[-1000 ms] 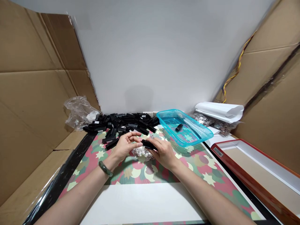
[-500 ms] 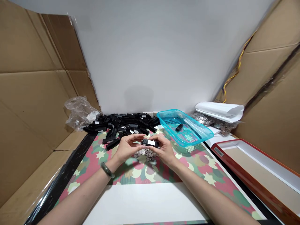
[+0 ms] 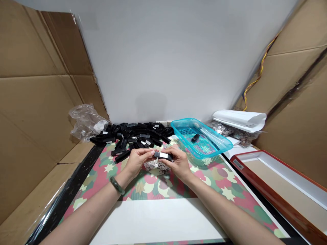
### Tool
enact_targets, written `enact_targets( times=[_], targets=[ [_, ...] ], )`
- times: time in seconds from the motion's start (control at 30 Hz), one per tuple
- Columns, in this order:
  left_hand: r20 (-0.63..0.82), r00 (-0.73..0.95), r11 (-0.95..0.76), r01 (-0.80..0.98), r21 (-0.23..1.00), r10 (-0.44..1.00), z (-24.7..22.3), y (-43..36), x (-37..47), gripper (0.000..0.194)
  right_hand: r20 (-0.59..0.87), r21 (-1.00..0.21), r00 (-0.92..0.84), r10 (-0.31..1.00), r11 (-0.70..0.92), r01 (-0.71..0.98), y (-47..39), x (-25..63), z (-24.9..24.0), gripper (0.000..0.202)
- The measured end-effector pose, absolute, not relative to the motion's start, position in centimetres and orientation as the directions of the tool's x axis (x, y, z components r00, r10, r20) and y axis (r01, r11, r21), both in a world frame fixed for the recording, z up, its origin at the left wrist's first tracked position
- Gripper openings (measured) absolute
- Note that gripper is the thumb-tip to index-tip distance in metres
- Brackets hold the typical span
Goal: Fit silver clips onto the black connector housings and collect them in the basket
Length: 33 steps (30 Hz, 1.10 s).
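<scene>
A small black oblong plastic piece with a white label (image 3: 163,155) is held level above the table. My right hand (image 3: 179,162) grips its right end between thumb and fingers. At its left end, the thumb and fingertips of my left hand (image 3: 137,161) are pinched together, touching or nearly touching it. Whether something tiny sits in that pinch I cannot make out. Below the hands lies a heap of small shiny metal pieces (image 3: 156,167), partly covered by them. Behind the left hand spreads a pile of similar black pieces (image 3: 135,131).
A blue plastic basket (image 3: 219,146) with one black piece (image 3: 195,138) inside stands at the back right. Further right are bags of metal parts (image 3: 222,129), a white roll (image 3: 240,119) and a red-edged box lid (image 3: 270,180). A clear plastic bag (image 3: 87,119) and cardboard walls (image 3: 33,112) flank the left.
My left fingers have closed from a wider grip into a pinch at the piece's left end. The right hand keeps its hold on the black piece, nearly in place.
</scene>
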<state>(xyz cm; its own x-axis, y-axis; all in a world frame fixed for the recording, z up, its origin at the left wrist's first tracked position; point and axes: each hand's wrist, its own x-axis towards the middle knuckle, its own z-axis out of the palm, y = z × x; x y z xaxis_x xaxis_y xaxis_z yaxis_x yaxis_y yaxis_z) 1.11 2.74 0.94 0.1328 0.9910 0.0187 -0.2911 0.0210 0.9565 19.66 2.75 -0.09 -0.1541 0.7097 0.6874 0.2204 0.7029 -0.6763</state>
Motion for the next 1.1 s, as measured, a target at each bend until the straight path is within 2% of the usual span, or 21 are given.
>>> enact_targets(
  times=[0.43, 0.57, 0.7, 0.83, 0.97, 1.1],
  targets=[
    [0.02, 0.126, 0.015, -0.275, 0.961, 0.992, 0.7, 2.7, 1.1, 0.034, 0.717, -0.645, -0.14, 0.683, 0.726, 0.237, 2.8, 19.5, -0.4, 0.019],
    [0.034, 0.126, 0.0, -0.265, 0.964, 0.991, 0.2, 3.0, 0.9, 0.031, 0.657, -0.707, -0.148, 0.739, 0.672, 0.221, 2.9, 19.6, -0.4, 0.019],
    [0.044, 0.116, -0.016, -0.236, 0.972, 0.992, -0.2, 3.5, 0.4, 0.029, 0.552, -0.809, -0.121, 0.825, 0.565, 0.165, 3.3, 19.9, -0.7, 0.03],
    [0.146, 0.109, -0.138, -0.071, 0.988, 0.983, 0.4, 3.5, 0.1, 0.03, 0.511, -0.84, -0.1, 0.854, 0.52, 0.153, 3.4, 19.8, -1.0, 0.023],
    [0.331, 0.216, -0.374, 0.206, 0.904, 0.919, 1.1, 2.8, 0.3, 0.031, 0.457, -0.879, -0.138, 0.879, 0.47, 0.083, 3.1, 19.1, -1.2, 0.031],
    [0.219, 0.275, -0.291, 0.256, 0.922, 0.936, 0.8, 2.9, 0.2, 0.036, 0.316, -0.949, -0.237, 0.919, 0.304, -0.086, 3.2, 18.6, -1.9, 0.05]
  ],
)
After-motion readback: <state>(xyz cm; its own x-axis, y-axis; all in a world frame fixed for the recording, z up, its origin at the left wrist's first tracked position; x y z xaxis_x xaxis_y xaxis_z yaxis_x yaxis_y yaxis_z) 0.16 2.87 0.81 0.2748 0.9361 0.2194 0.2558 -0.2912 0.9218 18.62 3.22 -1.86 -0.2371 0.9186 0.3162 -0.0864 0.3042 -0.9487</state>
